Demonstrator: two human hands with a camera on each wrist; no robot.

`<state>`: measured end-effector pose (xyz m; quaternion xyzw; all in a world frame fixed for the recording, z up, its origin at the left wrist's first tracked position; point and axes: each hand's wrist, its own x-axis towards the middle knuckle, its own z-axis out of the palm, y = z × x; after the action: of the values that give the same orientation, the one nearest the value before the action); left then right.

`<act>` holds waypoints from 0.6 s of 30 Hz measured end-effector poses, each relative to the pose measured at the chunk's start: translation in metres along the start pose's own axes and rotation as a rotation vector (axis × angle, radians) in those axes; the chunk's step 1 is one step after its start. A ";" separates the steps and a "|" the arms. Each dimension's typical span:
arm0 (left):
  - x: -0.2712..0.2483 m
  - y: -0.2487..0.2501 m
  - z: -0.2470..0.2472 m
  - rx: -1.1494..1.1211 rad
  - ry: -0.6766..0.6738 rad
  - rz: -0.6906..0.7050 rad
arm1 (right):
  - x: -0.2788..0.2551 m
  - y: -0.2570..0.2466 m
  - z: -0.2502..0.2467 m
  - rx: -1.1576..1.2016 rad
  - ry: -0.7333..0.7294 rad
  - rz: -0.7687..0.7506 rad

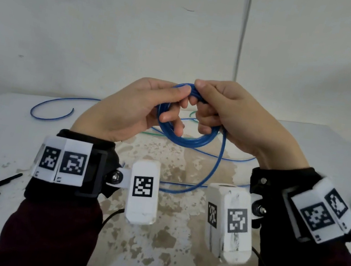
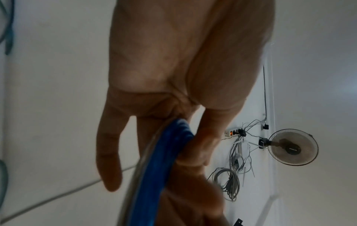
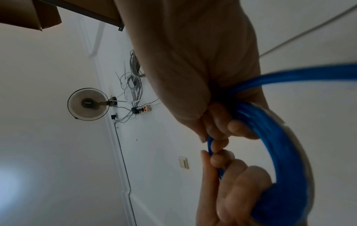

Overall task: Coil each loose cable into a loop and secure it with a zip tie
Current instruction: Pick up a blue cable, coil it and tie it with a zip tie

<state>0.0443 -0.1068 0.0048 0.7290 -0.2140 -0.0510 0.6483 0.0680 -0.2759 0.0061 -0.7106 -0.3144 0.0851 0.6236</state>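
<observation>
The blue cable (image 1: 186,138) is pinched by both hands — left hand (image 1: 134,112), right hand (image 1: 237,117) — mid-coiling, seemingly; the trailing slack must be wound in next.

Both forearms reach forward side by side, wrists raised above the table, the left hand (image 1: 137,107) and the right hand (image 1: 230,116) meeting at their fingertips, each with thumb on top and fingers curled beneath, pinching the same blue cable coil (image 1: 182,138) between them.
</observation>
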 end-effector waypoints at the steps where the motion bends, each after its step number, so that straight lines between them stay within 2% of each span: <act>1: 0.000 0.000 0.001 0.006 0.009 0.015 | 0.000 0.000 0.000 0.013 0.006 0.010; 6: 0.008 0.000 0.007 -0.049 0.132 0.128 | 0.005 0.003 -0.001 0.111 0.187 0.021; 11: 0.010 -0.002 0.010 -0.133 0.248 0.199 | 0.006 0.003 -0.002 0.112 0.199 -0.040; 14: 0.012 0.003 0.017 -0.177 0.200 0.187 | 0.005 -0.002 -0.002 0.153 0.226 -0.072; 18: 0.007 0.005 0.013 -0.077 0.035 0.050 | -0.002 -0.006 -0.003 -0.030 0.146 -0.054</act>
<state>0.0448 -0.1216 0.0091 0.6985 -0.2186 -0.0300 0.6807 0.0661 -0.2796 0.0123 -0.7155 -0.2882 0.0116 0.6362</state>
